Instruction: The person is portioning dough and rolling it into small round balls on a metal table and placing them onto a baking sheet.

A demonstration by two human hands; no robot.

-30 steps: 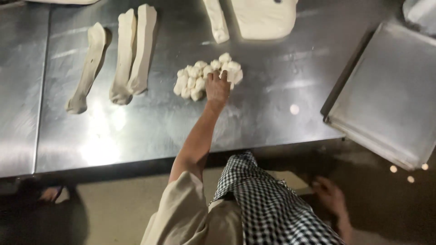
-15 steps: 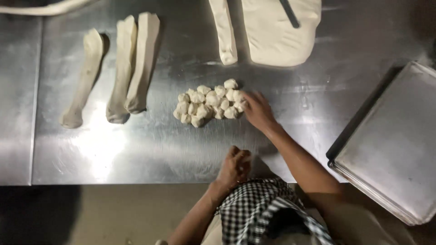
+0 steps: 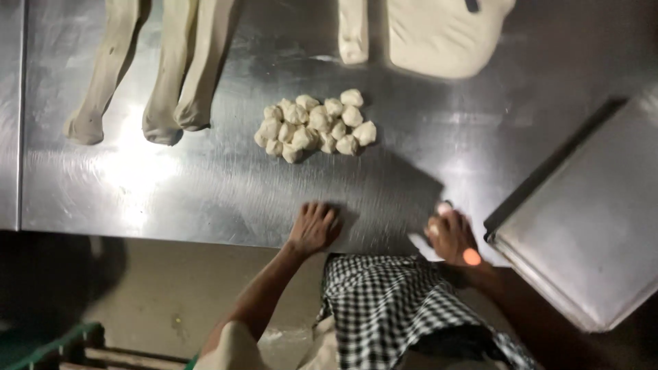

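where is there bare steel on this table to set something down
The widest bare patch lies on the steel table, between the dough ropes, the pile of small dough pieces and the left hand. Another lies right of the pile, bordered by the metal tray and the right hand. The far edge is crowded by ropes, a dough strip and a dough slab.

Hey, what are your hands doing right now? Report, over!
Left hand flat on steel table edge, empty. Right hand at edge beside metal tray, may hold a small dough bit, blurred. Dough pieces heaped, untouched. Nothing between.
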